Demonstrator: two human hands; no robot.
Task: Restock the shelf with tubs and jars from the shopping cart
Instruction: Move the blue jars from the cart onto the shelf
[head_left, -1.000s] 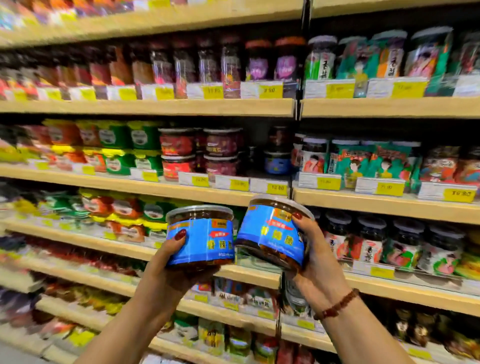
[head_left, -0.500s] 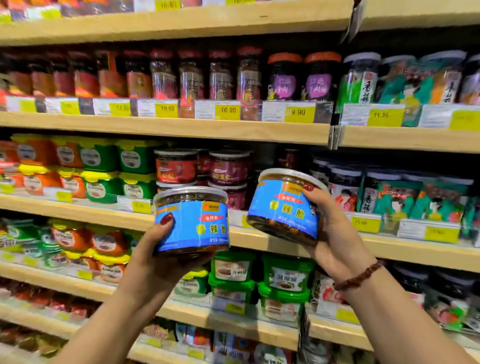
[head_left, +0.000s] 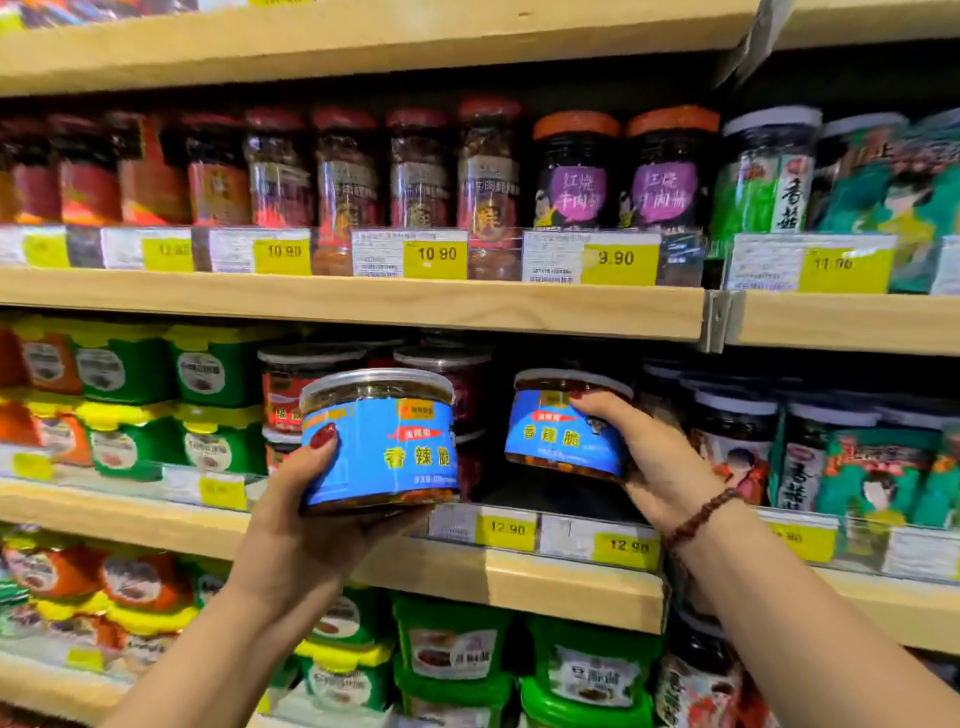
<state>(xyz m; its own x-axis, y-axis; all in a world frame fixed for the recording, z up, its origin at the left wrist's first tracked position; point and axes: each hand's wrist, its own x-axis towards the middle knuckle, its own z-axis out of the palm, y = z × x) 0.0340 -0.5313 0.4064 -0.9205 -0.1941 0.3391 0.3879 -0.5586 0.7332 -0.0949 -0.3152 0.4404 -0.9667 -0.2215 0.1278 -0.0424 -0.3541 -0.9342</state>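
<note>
**Two blue-labelled tubs held at the middle shelf**

The left hand (head_left: 306, 509) grips the left tub (head_left: 379, 441), a squat round container of clear plastic with a flat transparent lid and a glossy blue wrap label printed in yellow characters. The thumb presses the left side of the label and the fingers curl under the base, mostly hidden. This tub sits nearly upright, near the camera, in front of the pale wooden shelf edge (head_left: 545, 582).

The right hand (head_left: 654, 457) clasps the right tub (head_left: 566, 426), of the same kind, with fingers wrapped over its right side and rim. It tilts leftward and is farther in, over a dark gap on the middle shelf. Whether its base touches the board cannot be told. Brownish, chunky contents show through both tubs above and below the labels. A brown beaded bracelet (head_left: 701, 514) circles the right wrist.

Yellow price tags (head_left: 506, 529) in clear plastic strips line the shelf front just below the tubs. To the far left stand blurred green square tubs with yellow lids (head_left: 208, 374). Behind the left tub, red-labelled clear jars (head_left: 291, 384) are partly hidden. On the upper shelf, dark jars with orange caps and purple labels (head_left: 576, 171) stand in a row. Goods at the frame's edges are cut off and too smeared to read.
</note>
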